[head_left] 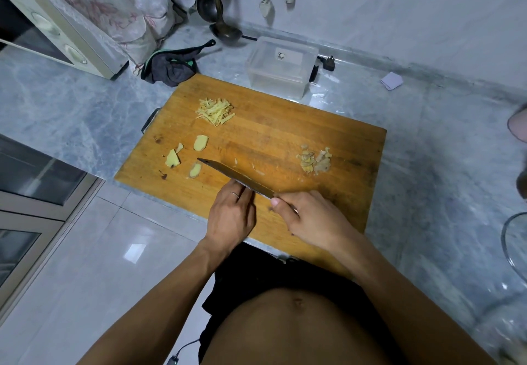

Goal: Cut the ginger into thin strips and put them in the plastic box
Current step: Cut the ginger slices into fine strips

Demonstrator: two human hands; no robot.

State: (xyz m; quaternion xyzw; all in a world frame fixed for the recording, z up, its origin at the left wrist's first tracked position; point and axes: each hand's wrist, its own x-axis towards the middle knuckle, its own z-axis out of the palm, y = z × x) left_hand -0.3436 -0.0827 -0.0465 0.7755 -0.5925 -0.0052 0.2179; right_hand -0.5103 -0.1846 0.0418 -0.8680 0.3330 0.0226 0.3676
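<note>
Ginger slices [195, 156] wait left; my right hand [309, 219] grips the cleaver [236, 178], left hand's [231, 219] straight fingers steadying its blade.

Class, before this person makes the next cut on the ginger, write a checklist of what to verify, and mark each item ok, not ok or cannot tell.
1. Right hand grips the knife: ok.
2. Left hand fingers clear of the blade edge: not ok, they touch the blade.
3. Ginger chunks within reach on the cutting board: ok.
4. Ginger under the blade: cannot tell.
5. Plastic box open, empty: ok.
6. Ginger strips boxed: not ok.
</note>
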